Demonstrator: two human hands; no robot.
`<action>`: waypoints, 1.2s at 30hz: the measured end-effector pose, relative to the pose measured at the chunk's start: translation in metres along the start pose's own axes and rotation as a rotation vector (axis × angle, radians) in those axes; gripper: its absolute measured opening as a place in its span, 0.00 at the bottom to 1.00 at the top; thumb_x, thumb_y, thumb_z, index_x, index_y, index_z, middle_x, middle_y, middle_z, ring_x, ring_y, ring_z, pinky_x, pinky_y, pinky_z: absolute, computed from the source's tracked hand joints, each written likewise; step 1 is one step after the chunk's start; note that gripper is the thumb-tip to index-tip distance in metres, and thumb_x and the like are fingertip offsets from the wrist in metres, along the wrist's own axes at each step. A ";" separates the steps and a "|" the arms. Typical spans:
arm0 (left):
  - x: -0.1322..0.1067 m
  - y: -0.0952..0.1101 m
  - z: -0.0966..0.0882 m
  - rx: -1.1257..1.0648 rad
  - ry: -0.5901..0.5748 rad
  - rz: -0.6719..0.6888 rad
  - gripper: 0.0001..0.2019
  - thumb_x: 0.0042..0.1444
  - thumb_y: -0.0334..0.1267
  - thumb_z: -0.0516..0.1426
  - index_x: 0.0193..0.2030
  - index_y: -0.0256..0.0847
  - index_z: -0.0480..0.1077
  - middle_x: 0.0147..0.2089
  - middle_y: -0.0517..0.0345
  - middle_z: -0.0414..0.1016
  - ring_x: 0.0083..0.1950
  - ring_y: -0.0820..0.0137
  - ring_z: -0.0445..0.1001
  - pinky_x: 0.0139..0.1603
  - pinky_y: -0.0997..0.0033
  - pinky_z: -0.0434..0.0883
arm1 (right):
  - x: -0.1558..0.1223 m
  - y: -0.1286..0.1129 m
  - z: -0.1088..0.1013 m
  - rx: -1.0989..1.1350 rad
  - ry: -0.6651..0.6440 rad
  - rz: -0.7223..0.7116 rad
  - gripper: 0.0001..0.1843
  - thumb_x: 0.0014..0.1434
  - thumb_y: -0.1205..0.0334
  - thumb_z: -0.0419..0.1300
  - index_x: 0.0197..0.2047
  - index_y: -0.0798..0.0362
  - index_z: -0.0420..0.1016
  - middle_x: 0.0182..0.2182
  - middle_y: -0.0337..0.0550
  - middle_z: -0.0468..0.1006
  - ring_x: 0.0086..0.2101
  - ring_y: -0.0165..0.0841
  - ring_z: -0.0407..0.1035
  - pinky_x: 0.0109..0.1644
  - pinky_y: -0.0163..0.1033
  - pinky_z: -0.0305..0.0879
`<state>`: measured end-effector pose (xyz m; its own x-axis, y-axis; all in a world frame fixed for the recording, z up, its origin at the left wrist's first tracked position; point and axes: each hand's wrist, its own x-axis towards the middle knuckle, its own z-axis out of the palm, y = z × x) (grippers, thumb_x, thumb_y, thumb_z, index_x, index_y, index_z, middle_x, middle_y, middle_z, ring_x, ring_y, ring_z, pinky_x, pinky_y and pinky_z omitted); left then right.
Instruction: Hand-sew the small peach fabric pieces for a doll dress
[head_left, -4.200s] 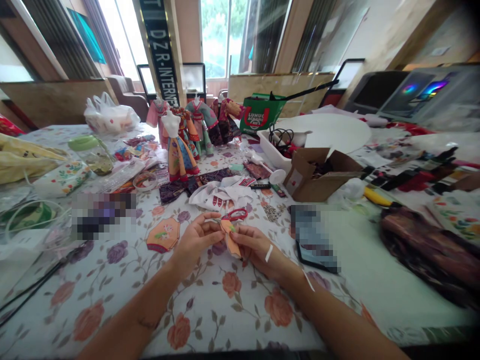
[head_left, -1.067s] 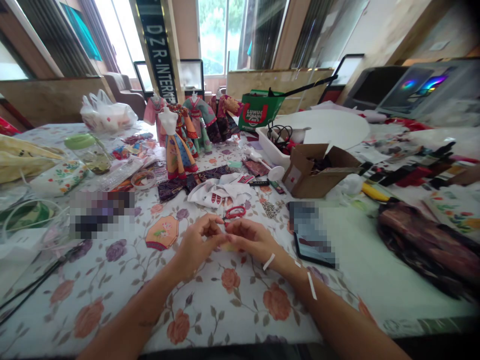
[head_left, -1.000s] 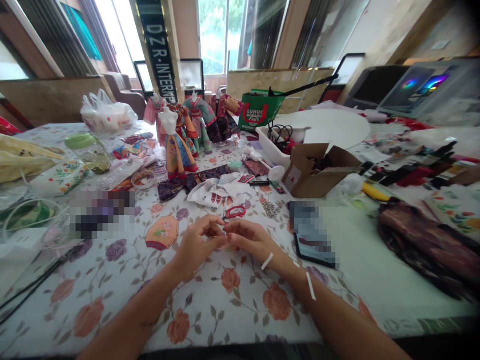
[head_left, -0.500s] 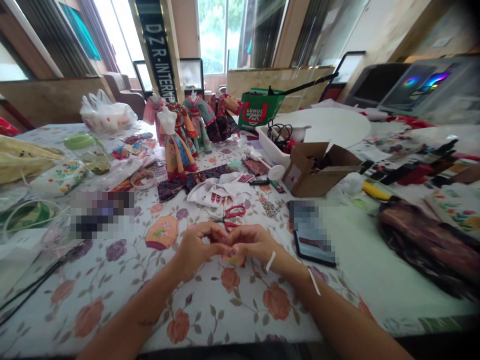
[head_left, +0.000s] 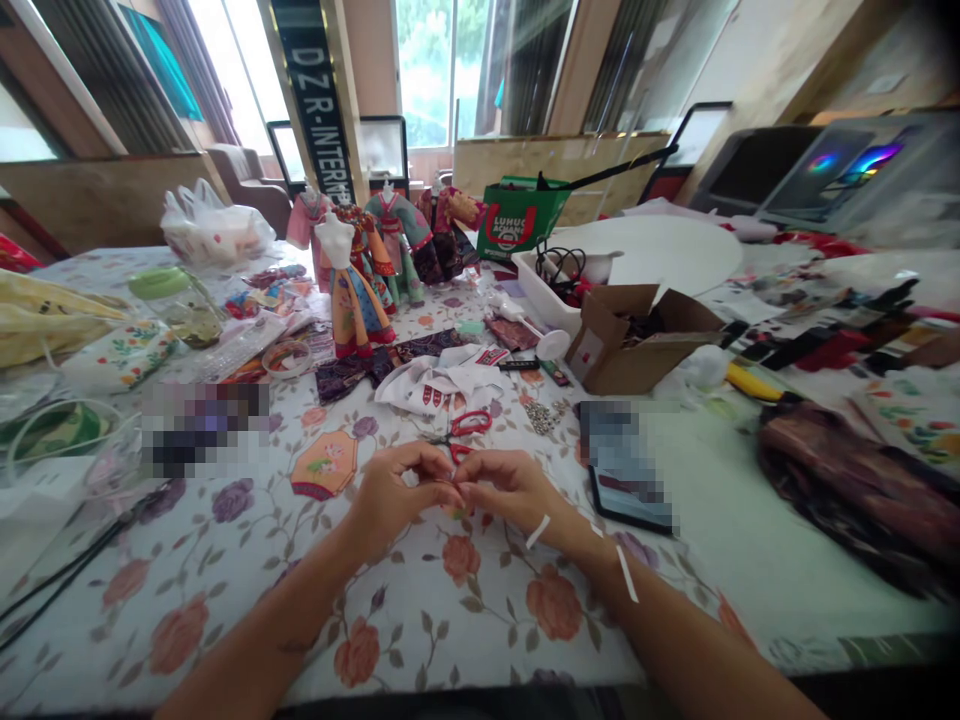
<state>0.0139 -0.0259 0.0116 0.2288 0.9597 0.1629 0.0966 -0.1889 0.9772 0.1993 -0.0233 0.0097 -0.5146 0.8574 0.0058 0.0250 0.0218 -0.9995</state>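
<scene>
My left hand (head_left: 394, 495) and my right hand (head_left: 506, 490) meet fingertip to fingertip low over the flowered tablecloth (head_left: 465, 610). Both pinch something small between them, mostly hidden by the curled fingers; a sliver of orange shows under my right hand. Small red-handled scissors (head_left: 463, 430) lie on the cloth just beyond my fingers. An orange patterned fabric piece (head_left: 324, 466) lies left of my left hand. White strips of tape (head_left: 626, 572) stick to my right wrist and forearm.
Dressed doll mannequins (head_left: 354, 290) stand at the back. A cardboard box (head_left: 637, 345), white tray (head_left: 551, 295) and green bag (head_left: 521, 220) sit behind right. A phone (head_left: 626, 475) lies right of my hand; dark fabric (head_left: 855, 490) far right; a jar (head_left: 180, 305) and bags left.
Four seconds ago I held an orange fabric piece up in plain view. Since then both hands have dropped toward the cloth and closed together over it, shifting only slightly in the last second.
</scene>
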 end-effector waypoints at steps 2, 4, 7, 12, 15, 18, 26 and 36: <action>0.001 -0.001 0.000 -0.010 -0.001 -0.009 0.08 0.40 0.30 0.67 0.29 0.39 0.74 0.27 0.60 0.75 0.29 0.73 0.72 0.31 0.75 0.68 | 0.001 0.003 0.000 0.023 0.017 0.004 0.11 0.56 0.54 0.62 0.33 0.55 0.75 0.26 0.41 0.77 0.29 0.31 0.70 0.30 0.33 0.64; 0.001 -0.002 0.000 -0.024 -0.002 -0.050 0.12 0.40 0.30 0.67 0.35 0.40 0.75 0.30 0.60 0.76 0.32 0.72 0.73 0.34 0.75 0.69 | 0.002 0.006 -0.001 0.082 0.064 -0.003 0.11 0.55 0.54 0.63 0.32 0.55 0.73 0.25 0.39 0.75 0.27 0.30 0.69 0.31 0.34 0.65; 0.002 -0.001 -0.001 -0.060 -0.039 -0.145 0.16 0.44 0.33 0.65 0.43 0.41 0.74 0.32 0.58 0.77 0.32 0.71 0.73 0.33 0.74 0.70 | 0.005 0.007 -0.003 0.131 0.151 -0.011 0.12 0.52 0.55 0.66 0.31 0.55 0.72 0.26 0.38 0.72 0.27 0.29 0.68 0.32 0.34 0.66; 0.003 0.000 -0.004 -0.081 -0.089 -0.207 0.14 0.51 0.40 0.62 0.44 0.38 0.75 0.33 0.55 0.77 0.31 0.73 0.72 0.31 0.75 0.69 | 0.005 0.006 -0.004 0.176 0.161 -0.006 0.12 0.50 0.55 0.67 0.30 0.55 0.72 0.25 0.36 0.69 0.25 0.27 0.65 0.31 0.33 0.65; 0.004 -0.002 -0.005 -0.080 -0.110 -0.215 0.11 0.52 0.42 0.61 0.37 0.36 0.76 0.32 0.55 0.76 0.30 0.74 0.71 0.32 0.76 0.68 | 0.005 0.010 -0.005 0.148 0.148 -0.013 0.11 0.51 0.56 0.66 0.30 0.55 0.73 0.25 0.37 0.70 0.26 0.27 0.66 0.31 0.32 0.64; 0.005 -0.004 -0.006 -0.077 -0.145 -0.237 0.10 0.52 0.42 0.61 0.34 0.36 0.76 0.29 0.56 0.74 0.30 0.74 0.69 0.30 0.77 0.66 | 0.006 0.014 -0.006 0.114 0.154 -0.004 0.11 0.52 0.56 0.66 0.31 0.55 0.73 0.25 0.37 0.71 0.26 0.28 0.66 0.30 0.33 0.63; 0.004 -0.005 -0.005 -0.123 -0.180 -0.235 0.09 0.53 0.41 0.60 0.34 0.37 0.75 0.31 0.56 0.74 0.33 0.72 0.70 0.31 0.76 0.67 | 0.007 0.008 -0.003 0.096 0.147 -0.034 0.12 0.54 0.55 0.65 0.31 0.56 0.74 0.25 0.38 0.72 0.26 0.27 0.64 0.30 0.32 0.60; 0.005 -0.002 -0.003 -0.078 -0.171 -0.257 0.08 0.51 0.40 0.60 0.32 0.36 0.75 0.28 0.57 0.72 0.30 0.74 0.68 0.32 0.75 0.67 | 0.007 0.013 -0.005 0.153 0.090 -0.034 0.11 0.55 0.56 0.64 0.31 0.56 0.73 0.25 0.38 0.71 0.26 0.27 0.64 0.30 0.32 0.59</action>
<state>0.0117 -0.0203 0.0107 0.3665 0.9240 -0.1091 0.0994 0.0777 0.9920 0.2006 -0.0144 -0.0030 -0.4341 0.9002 0.0353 -0.1253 -0.0215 -0.9919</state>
